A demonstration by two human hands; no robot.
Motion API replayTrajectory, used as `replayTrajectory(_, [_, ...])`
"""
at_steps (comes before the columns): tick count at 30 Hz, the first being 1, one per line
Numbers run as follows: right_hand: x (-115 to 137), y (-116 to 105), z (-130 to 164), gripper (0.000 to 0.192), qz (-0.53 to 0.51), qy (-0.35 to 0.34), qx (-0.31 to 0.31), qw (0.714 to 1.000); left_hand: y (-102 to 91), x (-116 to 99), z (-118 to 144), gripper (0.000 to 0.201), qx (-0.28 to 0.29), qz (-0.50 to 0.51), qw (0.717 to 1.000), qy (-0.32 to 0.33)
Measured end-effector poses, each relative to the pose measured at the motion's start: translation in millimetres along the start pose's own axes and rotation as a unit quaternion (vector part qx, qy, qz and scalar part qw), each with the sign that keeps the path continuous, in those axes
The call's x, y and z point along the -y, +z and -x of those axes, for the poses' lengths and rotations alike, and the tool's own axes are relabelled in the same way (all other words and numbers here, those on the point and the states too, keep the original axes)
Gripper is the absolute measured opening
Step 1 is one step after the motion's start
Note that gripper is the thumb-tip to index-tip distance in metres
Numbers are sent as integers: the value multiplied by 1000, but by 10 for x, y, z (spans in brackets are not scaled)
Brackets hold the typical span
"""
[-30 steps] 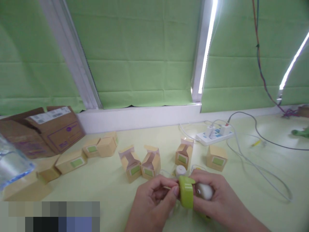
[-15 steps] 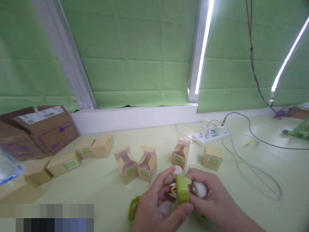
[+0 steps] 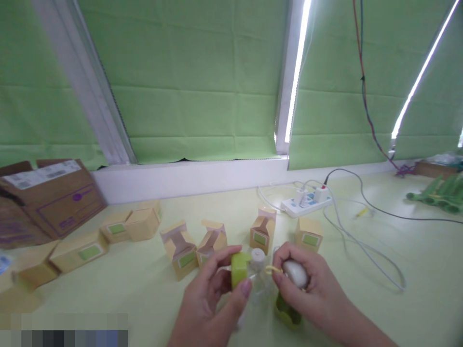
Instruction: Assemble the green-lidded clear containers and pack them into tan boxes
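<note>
Small packing workroom: bench [image 3: 398, 308] beyond the fingers [image 3: 231, 251] strewn with little cardboard boxes [image 3: 180, 248], shipping carton [image 3: 50, 193], power strip [image 3: 306, 203], green blinds [image 3: 195, 77].

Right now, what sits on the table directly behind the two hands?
A small white-capped clear bottle stands between the hands, with an open tan cardboard box behind it. The right hand covers most of the white oval piece.

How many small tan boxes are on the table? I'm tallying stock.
At least 8: three open-flapped small tan boxes beyond the hands, a shut one to their right, four at left. More may be hidden at the left edge.
</note>
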State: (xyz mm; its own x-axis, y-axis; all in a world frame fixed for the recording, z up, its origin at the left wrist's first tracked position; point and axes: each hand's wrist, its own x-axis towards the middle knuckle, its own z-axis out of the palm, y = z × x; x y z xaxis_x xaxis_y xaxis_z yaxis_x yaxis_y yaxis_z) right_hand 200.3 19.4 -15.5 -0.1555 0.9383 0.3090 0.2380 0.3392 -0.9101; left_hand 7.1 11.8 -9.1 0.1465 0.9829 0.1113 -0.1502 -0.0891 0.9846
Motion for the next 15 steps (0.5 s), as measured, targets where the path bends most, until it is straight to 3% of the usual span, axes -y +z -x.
replayTrajectory(4, [-56,-165,-85,16,82,-2,-98,992,-75,-25,-75,39,-82,-46,995,38])
replayTrajectory(8, [-69,-261,-149,9,177,-10,-87,980,-26,9,-59,35,-95,-71,991,56])
replayTrajectory(12, [-75,-335,-164,12,254,-44,-67,964,19,-33,9,37,-57,-132,986,82])
replayTrajectory(15, [-100,-411,-179,15,275,-23,-82,958,11,-95,52,29,29,-235,963,129])
